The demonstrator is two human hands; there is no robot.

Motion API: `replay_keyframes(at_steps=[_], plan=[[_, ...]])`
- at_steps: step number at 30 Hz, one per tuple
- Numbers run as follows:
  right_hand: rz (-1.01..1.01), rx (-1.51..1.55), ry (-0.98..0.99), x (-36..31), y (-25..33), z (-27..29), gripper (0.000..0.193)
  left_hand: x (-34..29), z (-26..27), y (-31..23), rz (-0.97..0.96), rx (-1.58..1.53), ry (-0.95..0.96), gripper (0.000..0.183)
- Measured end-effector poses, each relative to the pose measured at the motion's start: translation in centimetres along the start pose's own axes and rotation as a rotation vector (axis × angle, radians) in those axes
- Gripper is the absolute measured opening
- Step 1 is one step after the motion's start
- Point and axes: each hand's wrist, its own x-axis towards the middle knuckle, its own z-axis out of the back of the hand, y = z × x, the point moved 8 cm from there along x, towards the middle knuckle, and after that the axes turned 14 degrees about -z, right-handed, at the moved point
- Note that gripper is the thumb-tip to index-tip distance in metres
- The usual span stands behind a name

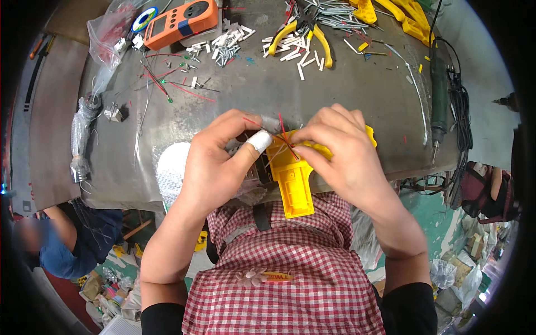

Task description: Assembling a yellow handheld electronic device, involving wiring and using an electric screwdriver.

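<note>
Both of my hands meet over a yellow plastic housing at the table's near edge, its grip-like part pointing toward me. My left hand has white tape around its thumb and pinches thin red and black wires. Opposite it, my right hand pinches the same wires between thumb and forefinger, just above the housing. Part of the housing is hidden under my right hand. A dark part beside the housing, under my left hand, is mostly covered and I cannot make out its kind.
Yellow-handled pliers lie among white pieces and metal rods at the back. An orange multimeter stands back left, near loose wires. A dark green electric screwdriver hangs at the right with its cable. Bubble wrap lies by my left forearm. Another person is at the lower left.
</note>
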Motion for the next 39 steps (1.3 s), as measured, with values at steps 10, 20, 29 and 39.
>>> replay_keyframes(at_steps=[10,20,29,39], plan=[[-0.036,0.051,0.061,0.5,-0.7,-1.2,0.008,-0.7,0.2,0.5,0.034,0.044,-0.072,0.014],[-0.078,0.138,0.140,0.8,-0.8,-1.3,0.008,-0.6,0.0,0.1,0.060,0.006,-0.040,0.022],[-0.075,0.122,0.106,1.1,-0.3,-1.6,0.013,-0.1,0.3,-0.3,0.034,-0.141,-0.095,0.032],[-0.079,0.200,0.174,0.8,-1.2,-1.3,0.011,0.1,6.1,3.0,0.047,-0.366,-0.621,0.017]])
